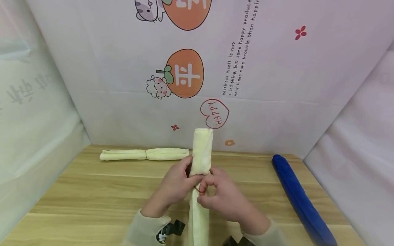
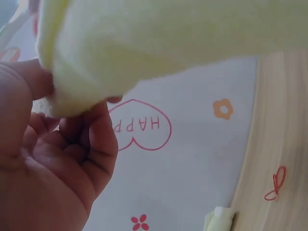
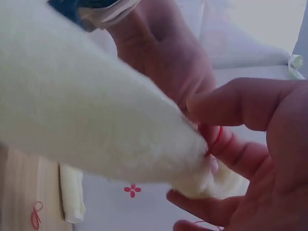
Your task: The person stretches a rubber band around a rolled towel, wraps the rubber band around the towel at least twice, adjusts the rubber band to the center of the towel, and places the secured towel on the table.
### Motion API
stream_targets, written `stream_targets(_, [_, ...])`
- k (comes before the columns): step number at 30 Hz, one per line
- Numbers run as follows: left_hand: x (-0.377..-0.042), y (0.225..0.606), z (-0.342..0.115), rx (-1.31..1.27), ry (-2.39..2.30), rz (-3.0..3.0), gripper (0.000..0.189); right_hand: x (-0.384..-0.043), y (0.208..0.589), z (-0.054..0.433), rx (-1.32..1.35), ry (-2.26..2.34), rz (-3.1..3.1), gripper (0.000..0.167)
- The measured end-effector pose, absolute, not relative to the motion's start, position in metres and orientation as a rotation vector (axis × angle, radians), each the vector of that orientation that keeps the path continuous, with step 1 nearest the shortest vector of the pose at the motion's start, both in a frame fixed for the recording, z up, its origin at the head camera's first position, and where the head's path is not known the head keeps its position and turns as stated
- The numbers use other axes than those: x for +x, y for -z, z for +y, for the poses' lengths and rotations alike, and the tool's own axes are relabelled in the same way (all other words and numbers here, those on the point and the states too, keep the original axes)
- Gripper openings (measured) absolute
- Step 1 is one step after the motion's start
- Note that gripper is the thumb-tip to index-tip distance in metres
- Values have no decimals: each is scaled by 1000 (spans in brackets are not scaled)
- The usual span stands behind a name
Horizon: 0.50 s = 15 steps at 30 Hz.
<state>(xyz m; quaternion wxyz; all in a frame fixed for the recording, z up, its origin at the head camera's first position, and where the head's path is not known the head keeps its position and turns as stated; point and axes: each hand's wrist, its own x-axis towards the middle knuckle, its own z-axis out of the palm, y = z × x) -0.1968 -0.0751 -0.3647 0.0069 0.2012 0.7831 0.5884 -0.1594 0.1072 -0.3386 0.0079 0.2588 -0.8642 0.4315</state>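
Note:
A pale yellow rolled towel (image 1: 201, 150) stands up in front of me, narrowed at its middle, where both hands meet. My left hand (image 1: 176, 181) grips it at this narrowed part, thumb across the front. In the left wrist view, the left fingers (image 2: 101, 139) curl under the towel's cloth (image 2: 144, 38). My right hand (image 1: 223, 194) has its index finger hooked in a thin red rubber band (image 3: 219, 139) that runs to the towel's narrow part. Its other fingers (image 3: 207, 207) touch the towel from behind.
Another pale yellow rolled towel (image 1: 123, 155), cinched at its middle, lies along the table's back edge at left. A blue rolled towel (image 1: 301, 198) lies at right. Another red rubber band (image 2: 275, 184) lies on the wooden table (image 1: 123, 184). Printed white sheets (image 1: 261, 119) stand around the table.

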Motion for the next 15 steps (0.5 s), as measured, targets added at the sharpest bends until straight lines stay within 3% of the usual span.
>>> stream_targets(5, [-201, 365, -79, 606, -1959, 2296, 39, -162, 335, 119, 883, -1299, -2740, 23])
stream_targets(12, [-201, 364, -80, 636, -2073, 2122, 39, -168, 326, 137, 881, -1610, -2759, 11])
stream_targets(15, [-201, 364, -81, 565, -2160, 2088, 39, -168, 321, 140, 822, -1739, -2743, 22])
